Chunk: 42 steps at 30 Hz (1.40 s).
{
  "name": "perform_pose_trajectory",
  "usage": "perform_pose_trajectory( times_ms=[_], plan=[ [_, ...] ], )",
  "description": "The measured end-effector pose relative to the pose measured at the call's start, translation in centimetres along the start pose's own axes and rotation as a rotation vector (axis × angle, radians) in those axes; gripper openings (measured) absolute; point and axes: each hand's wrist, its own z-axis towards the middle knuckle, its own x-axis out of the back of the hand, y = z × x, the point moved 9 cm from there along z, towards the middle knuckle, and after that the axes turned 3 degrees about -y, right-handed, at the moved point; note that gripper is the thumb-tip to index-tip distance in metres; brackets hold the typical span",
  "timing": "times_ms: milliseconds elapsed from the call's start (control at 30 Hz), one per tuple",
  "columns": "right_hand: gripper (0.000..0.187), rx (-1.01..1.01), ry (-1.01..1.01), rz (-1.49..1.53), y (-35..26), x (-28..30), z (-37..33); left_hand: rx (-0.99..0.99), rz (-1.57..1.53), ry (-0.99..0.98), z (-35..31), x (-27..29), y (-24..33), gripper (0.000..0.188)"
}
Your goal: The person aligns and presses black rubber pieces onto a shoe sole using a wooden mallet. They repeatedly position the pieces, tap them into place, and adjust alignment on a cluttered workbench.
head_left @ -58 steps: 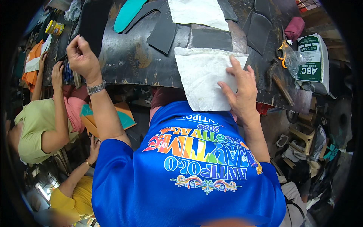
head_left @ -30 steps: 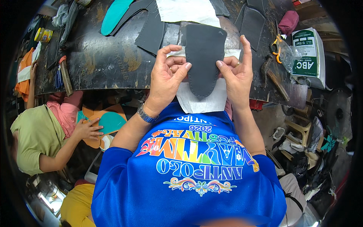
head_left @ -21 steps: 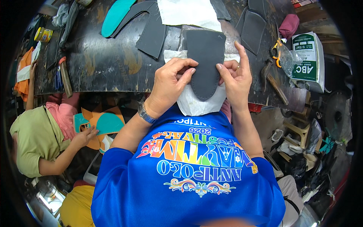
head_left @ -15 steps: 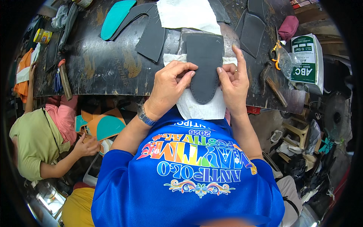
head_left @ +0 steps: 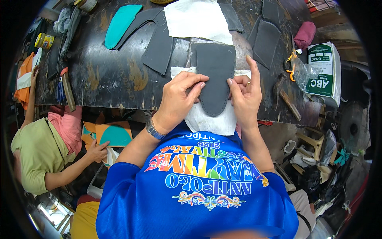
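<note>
Between my two hands lies a black tongue-shaped piece (head_left: 215, 75), with its rounded end toward me and a row of small stitch marks or holes along its rim. White cloth (head_left: 213, 123) shows beneath it, hanging past the table edge. My left hand (head_left: 173, 95) is closed, thumb and forefinger pinching at the piece's left edge. On the opposite edge, my right hand (head_left: 245, 95) presses with thumb and bent fingers, its index finger raised. Whether the fingers also grip the cloth is hidden.
Beyond are a white cloth sheet (head_left: 197, 20), black cut pieces (head_left: 159, 51) and a teal sole-shaped piece (head_left: 122, 26). To the right lie a hammer (head_left: 289, 104), orange-handled scissors (head_left: 291, 67) and a green-white can (head_left: 323, 71). Another person's hand (head_left: 96, 151) holds an orange-and-teal piece at left.
My view has tilted slightly, so the table sits lower in the picture. My hands keep nearly the same hold on the black piece. The other person's hand has moved onto the orange-and-teal piece.
</note>
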Motion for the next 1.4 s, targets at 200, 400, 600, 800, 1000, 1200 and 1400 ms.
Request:
perform_pose_trajectory(
  times_ms=[200,400,600,800,1000,1200,1400],
  plan=[
    [0.071,-0.049,0.007,0.048,0.14,0.06,0.15,0.009,-0.003,0.005,0.13,-0.01,0.03,0.018],
    [0.075,-0.083,0.003,0.101,0.43,0.06,0.07,-0.005,0.001,0.048,0.18,-0.01,0.03,0.018],
    [0.076,-0.057,-0.011,0.086,0.4,-0.1,0.08,0.001,0.009,0.066,0.1,-0.01,-0.07,0.018],
    [0.075,-0.089,0.013,0.098,0.65,0.07,-0.1,0.011,0.011,0.065,0.19,-0.01,-0.15,0.019],
    [0.073,-0.081,0.022,0.108,0.64,-0.03,-0.03,0.025,0.016,0.051,0.25,0.03,-0.21,0.02],
    [0.072,-0.07,0.033,0.092,0.57,-0.08,-0.03,0.017,0.007,0.081,0.19,0.05,-0.18,0.019],
    [0.073,-0.037,0.026,0.076,0.63,-0.07,-0.08,-0.009,0.016,0.081,0.12,0.12,-0.09,0.019]
  ],
)
